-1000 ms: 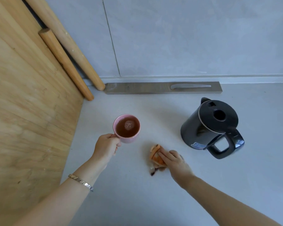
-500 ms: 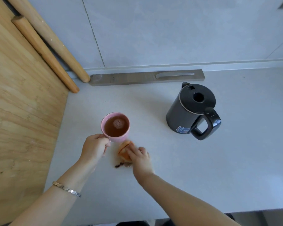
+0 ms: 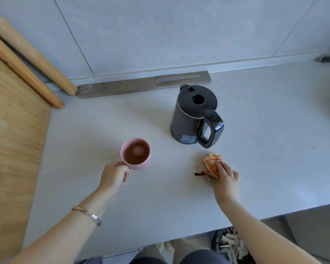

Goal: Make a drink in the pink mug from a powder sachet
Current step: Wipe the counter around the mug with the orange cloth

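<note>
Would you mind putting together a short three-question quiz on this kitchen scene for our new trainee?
1. True or false: the pink mug is empty.
2. Which hand rests on the crumpled orange sachet? A) left hand B) right hand C) neither
3. Fill in: the black kettle has its lid ____.

Key
1. False: it holds brown liquid with a patch of foam.
2. B: the right hand presses on the sachet on the counter, while the left hand grips the mug's handle.
3. Closed; the kettle stands upright behind the sachet, its handle towards the person.
</note>
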Motion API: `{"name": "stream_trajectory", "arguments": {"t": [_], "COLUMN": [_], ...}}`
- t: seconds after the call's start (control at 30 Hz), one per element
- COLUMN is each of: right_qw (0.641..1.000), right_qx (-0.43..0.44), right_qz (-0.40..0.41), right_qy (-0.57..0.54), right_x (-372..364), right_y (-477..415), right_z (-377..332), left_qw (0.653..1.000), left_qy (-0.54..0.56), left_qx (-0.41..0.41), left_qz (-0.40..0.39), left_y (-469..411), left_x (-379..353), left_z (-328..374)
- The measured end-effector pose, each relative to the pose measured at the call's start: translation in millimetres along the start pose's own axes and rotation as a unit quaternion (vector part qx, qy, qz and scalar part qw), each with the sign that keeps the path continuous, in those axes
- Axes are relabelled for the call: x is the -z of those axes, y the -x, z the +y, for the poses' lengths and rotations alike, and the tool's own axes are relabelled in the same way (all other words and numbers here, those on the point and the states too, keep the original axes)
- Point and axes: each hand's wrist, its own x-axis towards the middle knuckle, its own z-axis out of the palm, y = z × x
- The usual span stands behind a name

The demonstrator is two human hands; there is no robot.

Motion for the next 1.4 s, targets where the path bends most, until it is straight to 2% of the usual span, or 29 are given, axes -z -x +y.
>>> {"name": "stream_trajectory", "arguments": {"t": [0.07,0.2,0.37,0.5,0.6,0.67,0.7,0.77,0.83,0.87,0.9,0.97,1.0,1.07,1.1,1.17,1.27,1.33,1.4], "right_qw": [0.999,0.987,0.972,0.963,0.963,0.948,0.938,0.914,0.890,0.877,0.864,0.841,0.832,0.818,0.817,0.835,0.882,0.877,0.870], "right_qx": [-0.027,-0.021,0.032,0.129,0.220,0.290,0.325,0.394,0.446,0.470,0.493,0.530,0.544,0.567,0.570,0.536,0.380,0.282,0.248], "right_qz": [-0.007,-0.031,-0.060,-0.098,-0.073,-0.061,-0.051,-0.027,-0.021,-0.021,-0.020,-0.022,-0.024,-0.030,-0.042,-0.093,-0.243,-0.314,-0.327], "right_qy": [-0.042,-0.158,-0.225,-0.214,-0.138,-0.113,-0.106,-0.095,-0.097,-0.098,-0.102,-0.107,-0.105,-0.092,-0.084,-0.080,-0.138,-0.229,-0.272], "right_x": [4.3,19.7,41.1,51.5,54.4,61.3,68.0,77.9,86.4,90.5,94.8,102.9,106.7,113.4,116.1,119.9,127.2,133.5,140.6], "right_y": [-2.1,-5.6,-8.9,-5.7,-3.4,-3.0,-3.2,-5.8,-10.5,-12.2,-13.5,-14.8,-14.8,-15.2,-16.3,-17.8,-23.8,-32.7,-44.1], "right_z": [-7.6,-18.8,-47.2,-68.7,-80.3,-92.5,-100.9,-113.1,-124.4,-130.2,-137.1,-148.9,-154.7,-165.4,-170.0,-177.5,-191.2,-203.3,-219.2], "left_qw": [1.000,1.000,1.000,1.000,0.998,0.993,0.989,0.970,0.962,0.974,0.985,0.969,0.960,0.959,0.965,0.968,0.963,0.953,0.944], "left_qy": [0.003,-0.001,0.012,0.002,-0.027,-0.086,-0.130,-0.238,-0.232,-0.163,-0.063,0.038,0.039,0.040,0.045,0.071,0.064,0.050,0.073], "left_qx": [0.005,0.019,0.009,0.004,0.009,-0.001,-0.010,-0.051,-0.140,-0.154,-0.139,-0.087,-0.080,-0.105,-0.119,-0.141,-0.195,-0.242,-0.273], "left_qz": [-0.005,-0.011,-0.009,-0.027,-0.059,-0.079,-0.075,-0.012,0.029,-0.011,-0.084,-0.227,-0.266,-0.259,-0.230,-0.195,-0.175,-0.173,-0.168], "left_y": [-4.7,-11.8,-18.2,-19.7,-17.3,-14.6,-11.7,-5.6,8.5,20.4,33.4,48.7,52.4,51.8,50.5,50.8,53.4,52.9,51.8], "left_x": [-9.8,-22.3,-30.1,-31.9,-31.3,-29.2,-26.8,-19.1,-13.6,-11.4,-8.6,-5.2,-3.1,-0.2,0.7,3.0,6.4,11.3,14.6], "left_z": [-0.8,2.4,8.4,11.4,13.4,13.6,14.1,15.0,32.1,46.7,65.0,93.3,102.0,111.9,117.4,130.0,152.8,168.8,187.7]}}
